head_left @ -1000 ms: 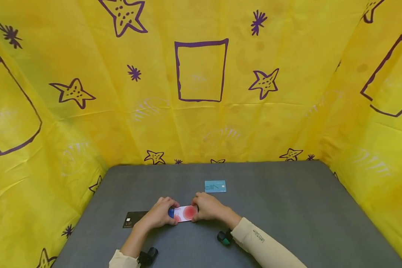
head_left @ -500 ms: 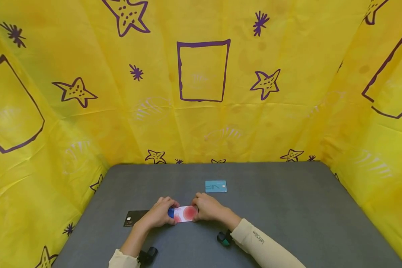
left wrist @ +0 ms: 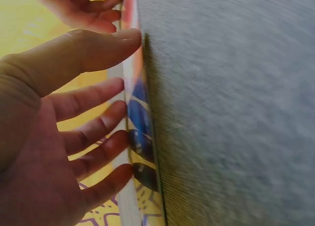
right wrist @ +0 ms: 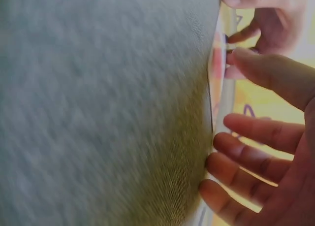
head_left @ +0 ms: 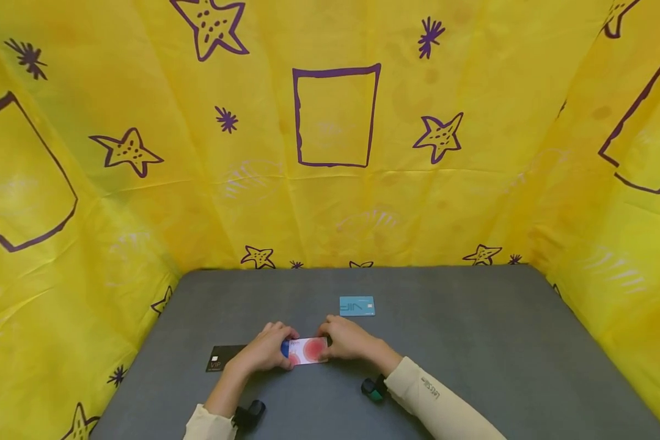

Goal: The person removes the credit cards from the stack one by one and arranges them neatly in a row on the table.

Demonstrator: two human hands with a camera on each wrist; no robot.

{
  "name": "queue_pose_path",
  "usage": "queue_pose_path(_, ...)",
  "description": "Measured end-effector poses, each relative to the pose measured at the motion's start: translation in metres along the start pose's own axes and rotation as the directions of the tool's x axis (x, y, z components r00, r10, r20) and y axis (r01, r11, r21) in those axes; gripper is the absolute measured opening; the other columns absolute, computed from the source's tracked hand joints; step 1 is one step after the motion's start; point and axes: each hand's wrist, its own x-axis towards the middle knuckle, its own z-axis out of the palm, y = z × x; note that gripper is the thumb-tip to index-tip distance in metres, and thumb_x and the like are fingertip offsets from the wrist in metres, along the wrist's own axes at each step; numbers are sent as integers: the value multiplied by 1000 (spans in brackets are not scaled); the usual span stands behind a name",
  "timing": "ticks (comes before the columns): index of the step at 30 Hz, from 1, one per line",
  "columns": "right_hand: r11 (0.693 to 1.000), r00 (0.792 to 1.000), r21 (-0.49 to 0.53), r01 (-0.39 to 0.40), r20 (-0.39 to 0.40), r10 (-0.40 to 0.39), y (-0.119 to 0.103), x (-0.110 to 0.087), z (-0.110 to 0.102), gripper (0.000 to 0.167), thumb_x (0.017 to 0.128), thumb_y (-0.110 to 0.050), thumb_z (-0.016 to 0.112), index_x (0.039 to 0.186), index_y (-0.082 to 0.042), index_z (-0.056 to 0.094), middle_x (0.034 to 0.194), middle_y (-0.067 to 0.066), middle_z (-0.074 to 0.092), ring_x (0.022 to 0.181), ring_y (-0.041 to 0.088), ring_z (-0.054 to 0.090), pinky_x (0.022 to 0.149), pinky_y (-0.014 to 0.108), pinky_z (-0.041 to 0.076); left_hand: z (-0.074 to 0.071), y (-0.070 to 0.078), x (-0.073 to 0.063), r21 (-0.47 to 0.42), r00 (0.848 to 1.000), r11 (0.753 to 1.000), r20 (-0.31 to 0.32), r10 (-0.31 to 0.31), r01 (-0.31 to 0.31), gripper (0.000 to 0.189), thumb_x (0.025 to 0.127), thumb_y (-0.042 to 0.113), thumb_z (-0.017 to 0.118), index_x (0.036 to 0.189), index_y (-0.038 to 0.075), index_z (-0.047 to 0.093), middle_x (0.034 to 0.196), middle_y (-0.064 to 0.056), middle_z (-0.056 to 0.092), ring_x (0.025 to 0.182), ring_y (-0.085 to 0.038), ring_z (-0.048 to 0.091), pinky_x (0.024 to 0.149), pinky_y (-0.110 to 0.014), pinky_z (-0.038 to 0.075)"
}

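A white card with red circles (head_left: 308, 351) lies flat at the middle of the grey table, between both hands. My left hand (head_left: 266, 349) holds its left end, thumb at the near edge and fingers at the far edge. A blue patch (head_left: 285, 349) shows at that end, partly covered by the hand. At the right end, my right hand (head_left: 349, 339) grips the same card between thumb and fingers. Seen edge-on in the left wrist view, the card (left wrist: 139, 108) is thin and close over the cloth, with the left thumb (left wrist: 129, 37) at its near edge.
A black VIP card (head_left: 222, 357) lies left of the hands, partly hidden behind the left one. Farther back is a light blue VIP card (head_left: 357, 306). Yellow cloth walls (head_left: 330, 208) with purple drawings surround the table (head_left: 473, 342) at the back and sides.
The head view has shifted slightly, so everything appears a little farther right. Both hands keep their hold on the white and red card, and the other cards lie as before.
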Motion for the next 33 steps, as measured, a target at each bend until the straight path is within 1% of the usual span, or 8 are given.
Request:
queue_pose_path(5,999,1000,47,19,-23,-18,10,-1,-9,42,83,-36,76,113,-9,70,99,-2,59,87,9,54,83,26,49,-2,5,6,-32,1000,999,-1,-29,29,52,66,19,87,112,8,65,107,-6,59,103,-24,48,92,-49,42)
queue_pose_path(10,997,998,73,15,-65,-10,19,-1,-17,44,83,-38,75,113,-7,70,98,-1,60,89,11,56,83,28,49,-3,8,16,-80,998,996,-37,-47,44,48,70,17,85,113,8,66,109,-6,59,106,-25,49,96,-51,43)
queue_pose_path(14,994,995,111,23,-96,-12,26,-3,-22,40,84,-34,75,111,-6,70,98,1,62,89,14,57,83,31,50,-3,9,25,-127,995,990,-72,-73,63,47,74,21,84,116,10,65,111,-6,58,109,-24,48,98,-50,43)
queue_pose_path(19,988,990,153,17,-141,5,32,-6,-28,35,84,-29,76,109,-5,70,97,4,63,87,17,60,80,32,50,-2,13,37,-170,991,985,-126,-53,31,47,76,22,82,118,8,65,113,-8,58,107,-24,48,95,-48,43)
queue_pose_path(21,988,988,156,6,-152,18,35,-6,-30,34,84,-29,76,108,-5,71,97,4,62,88,17,61,79,32,51,0,14,41,-177,989,984,-145,-43,17,48,77,22,82,119,8,64,115,-9,58,108,-25,48,95,-48,43)
queue_pose_path(24,989,984,149,15,-179,12,40,-6,-32,33,84,-27,76,107,-4,71,97,6,62,89,20,61,79,33,51,1,16,47,-184,985,983,-169,-32,1,49,77,23,82,120,7,64,116,-10,58,110,-26,48,96,-50,42)
queue_pose_path(30,993,974,118,19,-225,8,51,-6,-35,33,83,-26,77,106,-3,71,95,8,63,87,22,60,79,35,50,4,20,55,-220,985,975,-171,-34,-5,50,78,22,81,122,7,63,120,-11,57,114,-28,48,99,-52,42)
queue_pose_path(33,993,972,117,3,-234,25,56,-7,-36,33,83,-26,77,106,-4,71,95,8,63,88,22,59,80,37,49,7,23,60,-234,985,972,-169,-31,-10,50,79,22,80,123,6,63,121,-11,57,115,-29,48,100,-52,42)
